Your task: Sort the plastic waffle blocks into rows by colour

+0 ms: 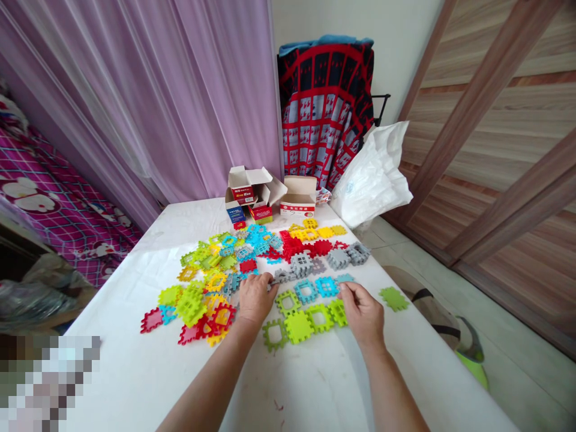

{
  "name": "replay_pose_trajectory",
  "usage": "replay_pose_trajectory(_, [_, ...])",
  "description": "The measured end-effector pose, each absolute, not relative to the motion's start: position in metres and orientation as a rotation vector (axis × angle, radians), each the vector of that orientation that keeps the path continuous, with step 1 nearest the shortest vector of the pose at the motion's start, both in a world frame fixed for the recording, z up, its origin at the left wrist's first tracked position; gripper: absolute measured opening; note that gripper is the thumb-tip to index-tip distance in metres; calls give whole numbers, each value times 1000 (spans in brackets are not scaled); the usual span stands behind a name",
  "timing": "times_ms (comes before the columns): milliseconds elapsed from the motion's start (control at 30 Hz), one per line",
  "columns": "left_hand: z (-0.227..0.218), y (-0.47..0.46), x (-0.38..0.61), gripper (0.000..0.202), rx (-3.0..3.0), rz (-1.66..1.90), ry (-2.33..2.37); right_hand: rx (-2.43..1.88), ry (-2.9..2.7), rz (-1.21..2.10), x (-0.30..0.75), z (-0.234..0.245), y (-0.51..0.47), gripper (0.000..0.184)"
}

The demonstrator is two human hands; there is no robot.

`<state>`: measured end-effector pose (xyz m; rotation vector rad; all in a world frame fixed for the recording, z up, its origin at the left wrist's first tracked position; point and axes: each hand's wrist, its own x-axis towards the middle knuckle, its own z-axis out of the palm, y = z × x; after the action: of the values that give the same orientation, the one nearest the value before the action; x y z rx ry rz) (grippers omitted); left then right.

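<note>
While left hand (255,298) pinches a grey tile (276,279), right hand (362,313) beside green tile row (299,324), its grip unclear.

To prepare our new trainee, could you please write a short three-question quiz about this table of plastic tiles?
1. True or false: the lone green tile lies to the right of the right hand.
2. The joined row of tiles nearest the person is: A red, B green, C grey.
3. Fill in: the open cartons stand at the table's ___ edge.
Key: 1 true; 2 B; 3 far.
</note>
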<state>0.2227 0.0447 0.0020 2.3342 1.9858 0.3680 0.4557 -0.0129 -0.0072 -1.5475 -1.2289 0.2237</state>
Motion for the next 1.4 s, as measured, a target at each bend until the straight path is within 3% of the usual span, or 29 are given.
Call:
replay_pose_trajectory(567, [0, 52, 223, 28, 2289, 390, 1971, -1552, -1270, 235, 456, -8, -13, 36])
replay_pose_trajectory(1000, [6, 64, 216, 24, 2330, 376, 1936, -1563, -1271, 258, 457, -10, -12, 35])
replay_pose_trajectory(1400, [28, 33, 133, 23, 2319, 395, 2012, -1596, -1240, 244, 462, -12, -13, 39])
